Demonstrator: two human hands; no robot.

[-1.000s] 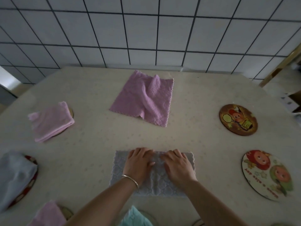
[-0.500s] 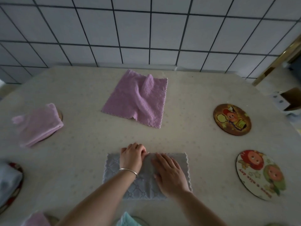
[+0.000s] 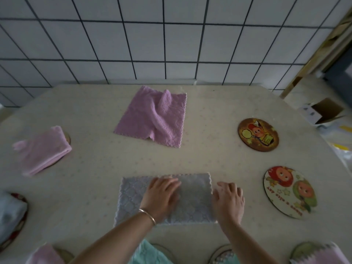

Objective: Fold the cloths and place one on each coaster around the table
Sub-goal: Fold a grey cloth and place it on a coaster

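Observation:
A grey quilted cloth lies folded in half on the table in front of me. My left hand presses flat on its middle. My right hand rests with loose fingers at the cloth's right edge, mostly on the table. A purple cloth lies unfolded and rumpled at the table's far middle. Two bare cartoon coasters sit on the right, a brown one and a larger white one. A folded pink cloth covers a coaster at the left.
A folded pale blue cloth lies on a red coaster at the far left edge. Along the near edge are folded pink, teal and pink-white cloths on coasters. An open cardboard box stands beyond the table's right corner.
My right hand slid from the middle of the grey cloth to its right edge. My left hand flattened and stayed on the cloth's middle. The camera view shifted slightly.

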